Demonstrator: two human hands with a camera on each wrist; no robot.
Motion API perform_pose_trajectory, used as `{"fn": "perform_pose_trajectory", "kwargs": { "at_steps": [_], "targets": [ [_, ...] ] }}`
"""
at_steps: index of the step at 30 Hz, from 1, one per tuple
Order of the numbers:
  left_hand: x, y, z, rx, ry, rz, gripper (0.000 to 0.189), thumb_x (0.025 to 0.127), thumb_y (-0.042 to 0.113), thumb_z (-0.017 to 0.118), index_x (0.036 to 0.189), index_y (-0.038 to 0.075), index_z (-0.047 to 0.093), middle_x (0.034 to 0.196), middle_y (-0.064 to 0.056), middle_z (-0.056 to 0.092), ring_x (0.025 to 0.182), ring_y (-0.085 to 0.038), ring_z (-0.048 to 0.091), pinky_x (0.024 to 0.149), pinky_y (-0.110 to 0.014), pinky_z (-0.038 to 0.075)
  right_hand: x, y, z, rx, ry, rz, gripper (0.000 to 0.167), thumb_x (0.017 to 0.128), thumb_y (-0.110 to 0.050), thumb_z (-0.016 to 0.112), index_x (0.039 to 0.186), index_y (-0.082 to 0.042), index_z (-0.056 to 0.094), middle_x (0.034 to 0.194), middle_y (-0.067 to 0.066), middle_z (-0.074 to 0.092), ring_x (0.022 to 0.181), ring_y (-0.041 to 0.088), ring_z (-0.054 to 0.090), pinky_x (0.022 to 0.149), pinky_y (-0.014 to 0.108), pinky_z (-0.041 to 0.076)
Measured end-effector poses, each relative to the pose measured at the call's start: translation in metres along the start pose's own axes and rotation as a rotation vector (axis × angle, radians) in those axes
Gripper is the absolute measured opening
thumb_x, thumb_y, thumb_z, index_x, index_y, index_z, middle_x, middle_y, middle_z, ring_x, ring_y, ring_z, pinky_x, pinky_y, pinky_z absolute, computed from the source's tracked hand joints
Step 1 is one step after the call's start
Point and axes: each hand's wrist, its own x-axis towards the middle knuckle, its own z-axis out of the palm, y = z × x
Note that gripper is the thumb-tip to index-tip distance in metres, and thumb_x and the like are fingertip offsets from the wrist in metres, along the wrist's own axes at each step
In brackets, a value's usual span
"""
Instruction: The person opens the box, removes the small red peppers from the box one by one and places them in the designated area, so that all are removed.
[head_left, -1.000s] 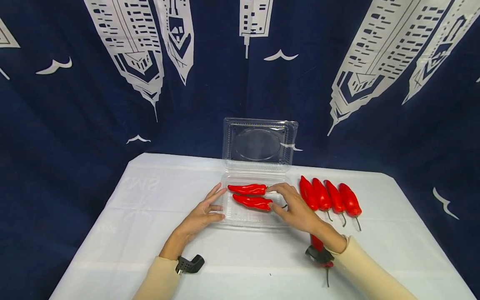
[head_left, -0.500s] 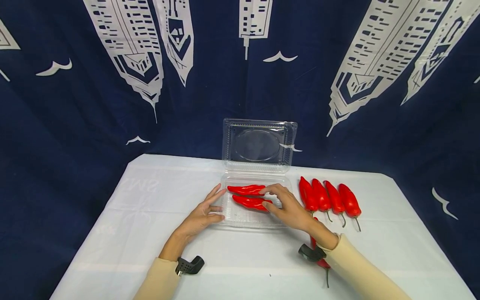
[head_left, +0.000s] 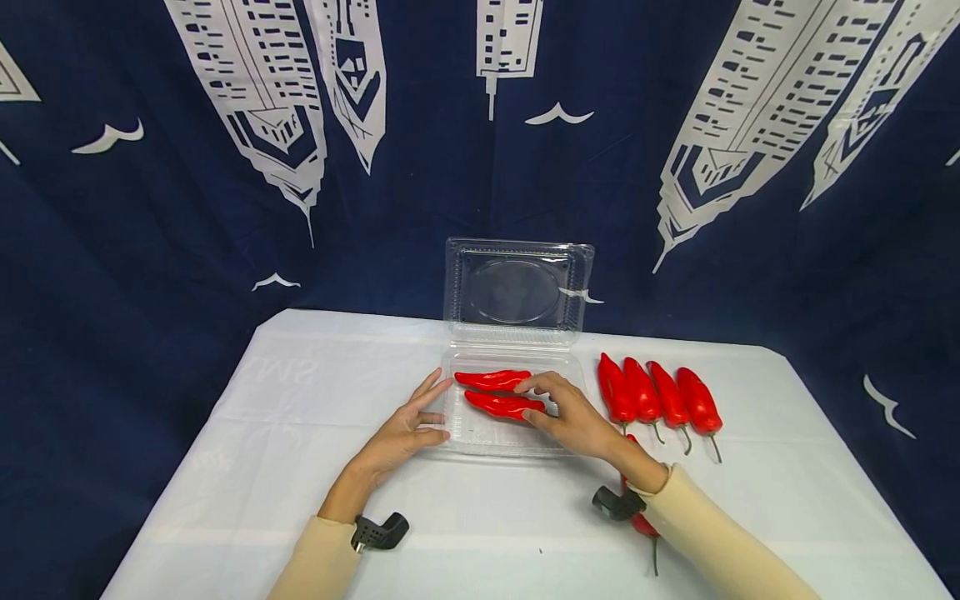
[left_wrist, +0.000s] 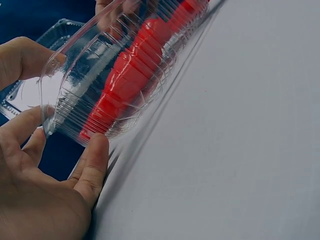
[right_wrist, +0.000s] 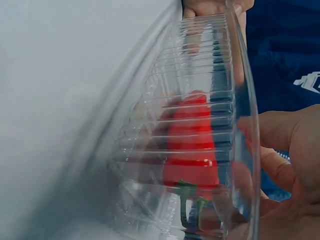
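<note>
Two red chili peppers lie side by side in the base of a clear plastic clamshell box (head_left: 483, 433), the far chili (head_left: 483, 381) and the near chili (head_left: 491, 404). My left hand (head_left: 401, 433) rests at the box's left wall with its fingers spread, and the left wrist view shows fingertips touching the clear wall. Reaching over the right rim, my right hand (head_left: 577, 421) pinches the stem end of the near chili between thumb and forefinger. Its other fingers are partly hidden. In the right wrist view, a chili (right_wrist: 192, 145) with green stem shows through the ribbed wall.
The box's lid (head_left: 513, 292) stands raised at the back. Several red chilies (head_left: 643, 392) lie in a row right of the box. Another chili (head_left: 645, 525) lies nearer, partly under my right wrist. A white cloth (head_left: 330, 367) covers the table; a dark blue patterned curtain hangs behind.
My right hand has shifted left over the chilies' stem ends, its forefinger and thumb settling about the near one. My left hand, the box and the chilies stay in place.
</note>
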Motion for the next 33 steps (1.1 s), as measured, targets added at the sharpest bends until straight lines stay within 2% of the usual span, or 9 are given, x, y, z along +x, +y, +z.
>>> {"fn": "perform_pose_trajectory", "kwargs": {
  "at_steps": [19, 33],
  "targets": [
    [-0.0002, 0.0003, 0.0014, -0.008, 0.003, -0.007, 0.084, 0.086, -0.001, 0.068, 0.158, 0.022, 0.033, 0.167, 0.019, 0.005, 0.124, -0.033, 0.042, 0.094, -0.036, 0.046, 0.0028, 0.0065, 0.0045, -0.016, -0.037, 0.041, 0.031, 0.088, -0.003, 0.072, 0.118, -0.009, 0.067, 0.118, 0.008, 0.064, 0.109, 0.032, 0.057, 0.09, 0.049, 0.047],
    [0.0008, 0.0011, 0.0013, 0.0, 0.007, -0.01, 0.084, 0.084, -0.002, 0.066, 0.158, 0.022, 0.033, 0.167, 0.018, 0.005, 0.126, -0.035, 0.042, 0.09, -0.028, 0.049, 0.0059, 0.0102, 0.0097, -0.051, -0.052, 0.021, 0.031, 0.088, -0.004, 0.073, 0.117, -0.011, 0.066, 0.118, 0.007, 0.063, 0.111, 0.026, 0.057, 0.096, 0.045, 0.047]
  ]
}}
